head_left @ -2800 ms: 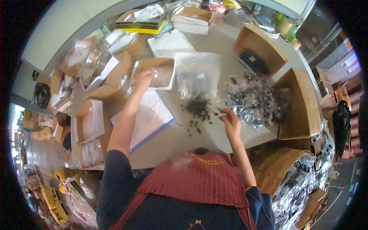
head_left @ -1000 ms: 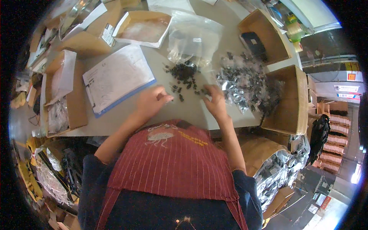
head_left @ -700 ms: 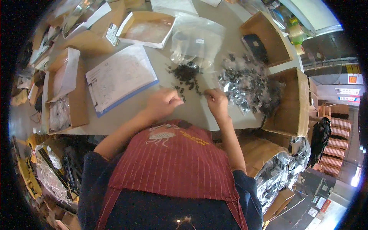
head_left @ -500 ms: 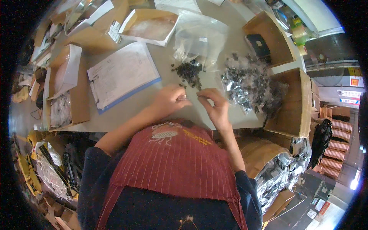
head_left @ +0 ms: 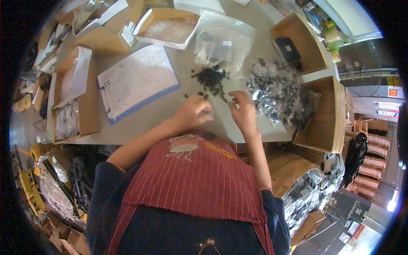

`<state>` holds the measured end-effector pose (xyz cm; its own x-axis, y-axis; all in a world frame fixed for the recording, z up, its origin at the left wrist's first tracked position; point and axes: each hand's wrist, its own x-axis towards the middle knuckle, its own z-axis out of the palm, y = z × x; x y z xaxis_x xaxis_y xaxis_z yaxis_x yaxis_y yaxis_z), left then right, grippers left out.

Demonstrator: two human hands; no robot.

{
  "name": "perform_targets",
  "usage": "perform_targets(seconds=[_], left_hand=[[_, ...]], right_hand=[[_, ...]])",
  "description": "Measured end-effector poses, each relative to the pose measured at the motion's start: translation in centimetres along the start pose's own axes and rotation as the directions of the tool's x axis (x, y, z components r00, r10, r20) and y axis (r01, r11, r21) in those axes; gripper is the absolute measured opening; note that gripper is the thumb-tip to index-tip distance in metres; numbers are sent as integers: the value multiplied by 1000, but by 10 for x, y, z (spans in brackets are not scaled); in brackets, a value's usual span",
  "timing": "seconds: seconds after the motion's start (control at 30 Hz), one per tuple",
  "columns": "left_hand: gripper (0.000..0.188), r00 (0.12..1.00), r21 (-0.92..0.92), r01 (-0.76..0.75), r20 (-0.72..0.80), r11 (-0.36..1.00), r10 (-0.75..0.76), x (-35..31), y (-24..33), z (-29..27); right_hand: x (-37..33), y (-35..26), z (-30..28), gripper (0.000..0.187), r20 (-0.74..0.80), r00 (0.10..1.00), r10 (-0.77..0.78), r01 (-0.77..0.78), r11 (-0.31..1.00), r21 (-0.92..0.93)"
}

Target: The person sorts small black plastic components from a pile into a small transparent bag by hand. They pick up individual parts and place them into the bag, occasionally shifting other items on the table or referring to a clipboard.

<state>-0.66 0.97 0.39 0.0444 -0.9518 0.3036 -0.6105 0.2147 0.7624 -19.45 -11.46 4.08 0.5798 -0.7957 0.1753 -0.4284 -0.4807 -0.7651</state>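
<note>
A loose pile of small black parts [head_left: 210, 77] lies on the grey table in front of me, with a few strays toward my hands. My left hand [head_left: 192, 112] is closed just below the pile; a small greyish, blurred thing shows at its fingers, too unclear to name. To the right, my right hand [head_left: 244, 111] has its fingers bent together at the pile's near right edge. Whatever may be between those fingertips is too small to make out. Right of this hand is a heap of small clear bags [head_left: 274, 93] with black parts in them.
Behind the pile lies a large clear plastic bag [head_left: 225, 38]. Papers on a blue clipboard [head_left: 138, 80] lie at the left, near an open carton [head_left: 87, 106]. A shallow white box [head_left: 168, 27] stands farther back. Cardboard boxes [head_left: 321, 114] border the right side.
My right hand has moved slightly away from me and to the right, apart from the left. My left hand has turned a little, its fingers more curled. Some black parts now lie by its fingertips.
</note>
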Motion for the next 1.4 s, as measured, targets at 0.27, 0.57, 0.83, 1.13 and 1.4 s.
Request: perform_targets(seconds=[0.27,0.57,0.83,1.13,1.4], left_hand=[[29,998,43,62,26,997,-64,-7,-4,7],[40,993,109,87,74,990,-96,-8,-13,12],[30,997,9,74,17,997,-74,-8,-10,10],[31,986,6,168,13,986,-168,-12,-9,9],[39,994,72,111,12,991,-112,-12,-14,13]], right_hand=[[-2,33,27,18,80,992,-98,119,936,-330],[-18,-41,8,22,167,957,-237,216,967,131],[6,17,18,30,39,993,110,-103,981,-163],[14,35,33,15,65,997,-34,48,971,-235],[-10,-45,-4,24,261,944,-202,162,973,166]])
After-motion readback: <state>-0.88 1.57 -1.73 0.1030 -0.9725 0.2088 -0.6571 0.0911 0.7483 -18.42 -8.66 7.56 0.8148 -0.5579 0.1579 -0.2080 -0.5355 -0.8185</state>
